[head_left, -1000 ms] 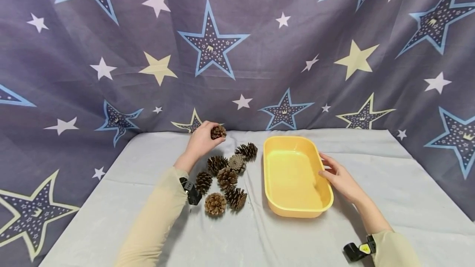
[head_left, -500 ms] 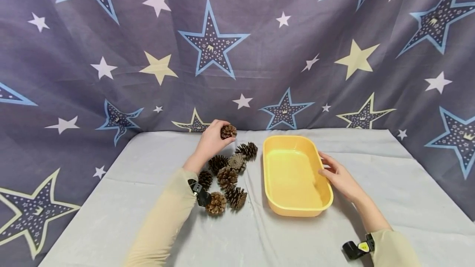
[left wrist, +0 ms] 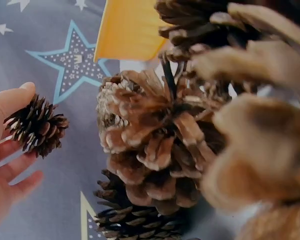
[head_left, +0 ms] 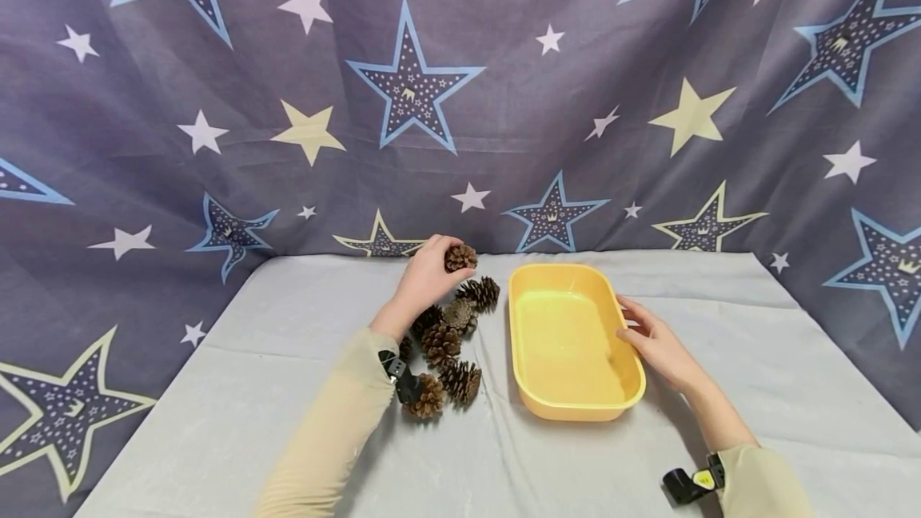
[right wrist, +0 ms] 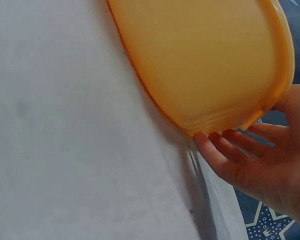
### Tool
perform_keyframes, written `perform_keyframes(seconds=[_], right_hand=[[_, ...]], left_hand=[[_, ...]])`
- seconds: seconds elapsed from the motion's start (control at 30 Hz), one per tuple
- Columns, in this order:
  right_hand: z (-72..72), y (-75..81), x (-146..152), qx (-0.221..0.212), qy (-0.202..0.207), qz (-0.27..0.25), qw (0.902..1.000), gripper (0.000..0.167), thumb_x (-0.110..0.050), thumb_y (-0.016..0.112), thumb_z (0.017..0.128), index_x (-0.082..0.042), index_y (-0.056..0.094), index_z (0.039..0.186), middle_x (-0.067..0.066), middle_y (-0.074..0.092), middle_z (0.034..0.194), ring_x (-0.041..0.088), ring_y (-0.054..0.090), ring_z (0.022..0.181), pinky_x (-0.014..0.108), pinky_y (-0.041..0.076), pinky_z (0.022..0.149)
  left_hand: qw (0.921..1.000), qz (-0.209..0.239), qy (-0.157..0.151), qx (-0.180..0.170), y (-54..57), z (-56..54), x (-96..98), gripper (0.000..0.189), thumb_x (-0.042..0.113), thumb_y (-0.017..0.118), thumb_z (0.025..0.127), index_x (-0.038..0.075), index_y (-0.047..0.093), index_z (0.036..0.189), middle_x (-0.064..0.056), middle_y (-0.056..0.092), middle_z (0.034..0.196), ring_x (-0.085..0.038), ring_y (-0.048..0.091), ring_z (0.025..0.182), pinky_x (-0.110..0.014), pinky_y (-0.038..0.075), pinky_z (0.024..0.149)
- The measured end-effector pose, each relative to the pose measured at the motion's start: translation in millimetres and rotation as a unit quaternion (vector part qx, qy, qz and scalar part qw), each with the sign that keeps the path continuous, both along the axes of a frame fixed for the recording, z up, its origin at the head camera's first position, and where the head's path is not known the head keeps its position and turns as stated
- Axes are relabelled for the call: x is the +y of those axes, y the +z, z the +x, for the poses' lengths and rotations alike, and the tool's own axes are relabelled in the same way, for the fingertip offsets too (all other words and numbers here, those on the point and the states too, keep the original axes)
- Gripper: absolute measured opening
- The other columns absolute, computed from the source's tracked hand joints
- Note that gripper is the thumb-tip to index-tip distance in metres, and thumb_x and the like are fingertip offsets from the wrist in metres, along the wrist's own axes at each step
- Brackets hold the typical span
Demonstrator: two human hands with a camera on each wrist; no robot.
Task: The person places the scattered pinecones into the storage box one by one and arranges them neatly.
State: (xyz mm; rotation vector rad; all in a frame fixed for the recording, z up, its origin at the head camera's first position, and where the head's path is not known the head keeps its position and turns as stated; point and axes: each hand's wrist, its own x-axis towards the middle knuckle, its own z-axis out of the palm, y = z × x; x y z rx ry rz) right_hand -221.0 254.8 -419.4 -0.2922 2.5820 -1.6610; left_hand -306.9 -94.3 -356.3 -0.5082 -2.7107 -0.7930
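My left hand point(head_left: 426, 274) grips a brown pine cone point(head_left: 461, 257) between thumb and fingers, raised over the far end of a pine cone cluster. In the left wrist view this held pine cone point(left wrist: 40, 127) sits in the fingers, scales spread. To the right stands a yellow plastic tub point(head_left: 568, 412), with nothing inside. My right hand point(head_left: 658, 346) holds its right side, thumb at the rim and fingers against the outer wall. The right wrist view shows those fingers point(right wrist: 217, 155) touching the tub wall point(right wrist: 205, 75).
Several pine cones lie clustered on the pale cloth left of the tub, including a brown one point(head_left: 441, 344), a greyish one point(head_left: 459, 314) and a near one point(head_left: 429, 398) beside my left wrist camera. A star-patterned curtain point(head_left: 504, 142) hangs behind the table point(head_left: 216, 422).
My left hand has moved right with the pine cone, passing over the far side of the cluster toward the tub. The near pine cones have shifted slightly right. My right hand stays on the tub.
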Motion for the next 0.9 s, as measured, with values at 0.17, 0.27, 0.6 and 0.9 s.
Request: perform_keyframes(seconds=[0.17,0.27,0.6,0.9], right_hand=[[0.5,0.2,0.6,0.000,-0.001,-0.003,1.0000,0.058,-0.006,0.047,0.091,0.000,0.021,0.143,0.030,0.038,0.131,0.042,0.045,0.114,0.016,0.047,0.075],[0.8,0.7,1.1,0.000,0.000,-0.004,1.0000,0.058,-0.007,0.047,0.092,0.000,0.021,0.143,0.030,0.038,0.131,0.042,0.045,0.114,0.016,0.047,0.075],[0.5,0.3,1.9,0.002,-0.003,-0.003,1.0000,0.058,-0.007,0.048,0.091,-0.001,0.022,0.143,0.030,0.039,0.130,0.040,0.047,0.112,0.017,0.048,0.074],[-1.6,-2.2,1.0,0.005,-0.003,-0.003,1.0000,0.058,-0.006,0.048,0.091,0.000,0.023,0.142,0.030,0.040,0.130,0.041,0.047,0.112,0.016,0.047,0.075]], left_hand=[[0.9997,-0.007,-0.021,-0.003,7.8,3.2,8.2,0.051,0.040,0.067,0.079,0.012,0.055,0.119,-0.005,0.056,0.116,-0.024,0.054,0.108,-0.039,0.043,0.094],[0.9993,-0.011,-0.036,-0.001,12.5,3.9,14.9,0.050,0.038,0.068,0.079,0.012,0.056,0.119,-0.004,0.057,0.115,-0.023,0.055,0.107,-0.038,0.044,0.093],[0.9970,-0.016,-0.070,-0.030,21.2,1.7,44.6,0.051,0.035,0.069,0.079,0.012,0.054,0.122,-0.004,0.054,0.118,-0.021,0.053,0.108,-0.038,0.043,0.094],[0.9961,-0.017,-0.081,-0.029,17.8,-2.0,74.7,0.050,0.035,0.070,0.078,0.013,0.054,0.120,-0.004,0.051,0.119,-0.020,0.053,0.106,-0.039,0.043,0.093]])
